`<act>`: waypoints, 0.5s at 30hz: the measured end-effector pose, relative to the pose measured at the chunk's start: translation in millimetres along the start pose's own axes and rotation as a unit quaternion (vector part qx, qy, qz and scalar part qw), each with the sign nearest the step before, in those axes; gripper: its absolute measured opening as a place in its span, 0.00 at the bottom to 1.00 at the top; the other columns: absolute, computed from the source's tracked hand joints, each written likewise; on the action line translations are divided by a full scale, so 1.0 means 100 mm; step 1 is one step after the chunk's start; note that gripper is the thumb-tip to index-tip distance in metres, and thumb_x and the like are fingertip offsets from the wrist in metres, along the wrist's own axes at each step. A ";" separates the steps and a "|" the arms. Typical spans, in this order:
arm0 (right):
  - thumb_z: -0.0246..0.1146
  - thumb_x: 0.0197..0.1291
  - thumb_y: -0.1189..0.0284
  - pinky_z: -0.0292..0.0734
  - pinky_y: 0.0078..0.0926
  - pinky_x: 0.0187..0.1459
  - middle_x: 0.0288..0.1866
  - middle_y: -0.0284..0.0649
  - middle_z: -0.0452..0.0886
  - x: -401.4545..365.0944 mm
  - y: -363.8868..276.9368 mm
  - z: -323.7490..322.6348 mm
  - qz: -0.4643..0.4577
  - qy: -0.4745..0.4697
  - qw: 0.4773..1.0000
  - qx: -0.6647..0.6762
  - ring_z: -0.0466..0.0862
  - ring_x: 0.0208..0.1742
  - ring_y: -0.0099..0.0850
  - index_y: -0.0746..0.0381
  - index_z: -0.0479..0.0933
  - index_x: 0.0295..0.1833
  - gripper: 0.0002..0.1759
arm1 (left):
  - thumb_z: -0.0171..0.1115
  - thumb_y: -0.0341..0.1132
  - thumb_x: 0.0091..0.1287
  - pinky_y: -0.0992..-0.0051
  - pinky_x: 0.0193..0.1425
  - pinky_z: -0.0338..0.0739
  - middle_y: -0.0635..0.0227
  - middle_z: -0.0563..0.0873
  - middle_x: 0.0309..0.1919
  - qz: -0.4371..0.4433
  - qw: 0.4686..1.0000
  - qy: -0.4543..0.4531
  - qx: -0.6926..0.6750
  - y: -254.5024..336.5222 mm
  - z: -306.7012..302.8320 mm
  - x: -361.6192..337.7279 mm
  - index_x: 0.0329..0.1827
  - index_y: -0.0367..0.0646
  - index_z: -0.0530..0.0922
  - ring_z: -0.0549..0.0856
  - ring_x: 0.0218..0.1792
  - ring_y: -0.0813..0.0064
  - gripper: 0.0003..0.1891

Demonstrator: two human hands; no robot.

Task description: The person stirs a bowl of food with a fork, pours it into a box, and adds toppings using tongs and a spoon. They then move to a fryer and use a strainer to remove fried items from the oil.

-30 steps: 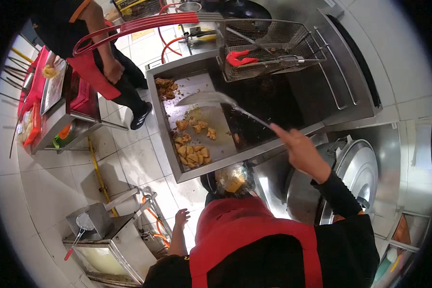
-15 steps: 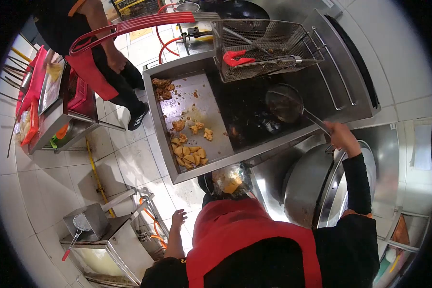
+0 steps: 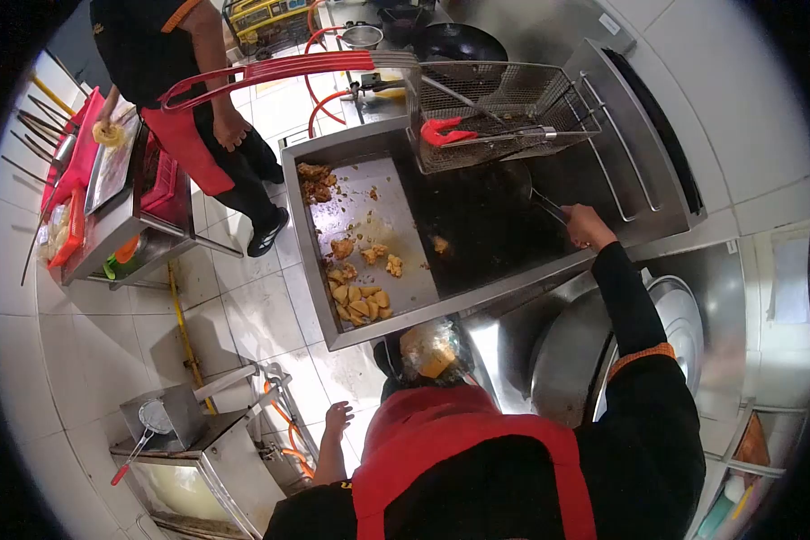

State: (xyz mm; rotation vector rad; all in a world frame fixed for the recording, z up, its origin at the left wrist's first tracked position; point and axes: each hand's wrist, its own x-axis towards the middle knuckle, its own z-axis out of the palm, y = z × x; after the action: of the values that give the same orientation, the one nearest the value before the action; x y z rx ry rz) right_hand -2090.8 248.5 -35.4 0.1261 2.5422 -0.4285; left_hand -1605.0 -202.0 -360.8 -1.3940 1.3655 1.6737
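Note:
My right hand [image 3: 590, 228] is closed around the handle of a round mesh skimmer [image 3: 513, 183]. The skimmer's head is low in the dark oil [image 3: 477, 225] of a steel fryer [image 3: 513, 281], partly hidden beside the hanging basket. A small golden piece [image 3: 440, 244] shows in the oil near the tray edge. On the fryer's metal draining side [image 3: 378, 189] lie fried potato wedges [image 3: 360, 303], a few battered pieces [image 3: 373, 255] and a browner pile [image 3: 315, 183]. My left hand [image 3: 337, 418] hangs low over the floor, fingers apart, holding nothing.
A wire fry basket [image 3: 513, 108] with red-handled tongs [image 3: 270, 70] across it sits over the fryer's far side. A co-worker [image 3: 198, 135] stands at the left by a prep table [image 3: 121, 236]. Large metal pots [image 3: 571, 360] stand at my right.
My right hand has moved forward and left, carrying the skimmer's head farther across the oil toward the basket. The golden piece in the oil is clearer now. A co-worker's hand now shows over a tray.

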 end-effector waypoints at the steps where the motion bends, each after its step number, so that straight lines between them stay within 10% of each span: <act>1: 0.50 0.56 0.81 0.69 0.26 0.17 0.21 0.43 0.78 0.03 0.03 0.01 -0.003 -0.013 1.000 0.023 0.76 0.18 0.28 0.61 0.72 0.60 0.24 | 0.46 0.38 0.69 0.70 0.36 0.71 0.65 0.82 0.46 -0.007 1.000 0.004 0.003 -0.03 0.00 -0.02 0.54 0.49 0.72 0.81 0.35 0.73 0.13; 15: 0.45 0.60 0.82 0.72 0.23 0.28 0.22 0.38 0.77 -0.19 -0.24 0.24 -0.107 -0.173 0.978 -0.047 0.75 0.20 0.24 0.58 0.70 0.63 0.26 | 0.48 0.32 0.66 0.76 0.28 0.69 0.65 0.83 0.40 -0.012 1.000 0.006 -0.016 -0.01 0.05 0.06 0.53 0.47 0.73 0.81 0.30 0.76 0.13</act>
State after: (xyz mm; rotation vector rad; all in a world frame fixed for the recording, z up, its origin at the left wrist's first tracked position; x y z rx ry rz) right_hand -2066.9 217.5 -37.9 -0.2403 2.2314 -0.3730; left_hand -1607.8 -198.5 -367.3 -1.4357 1.3291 1.6797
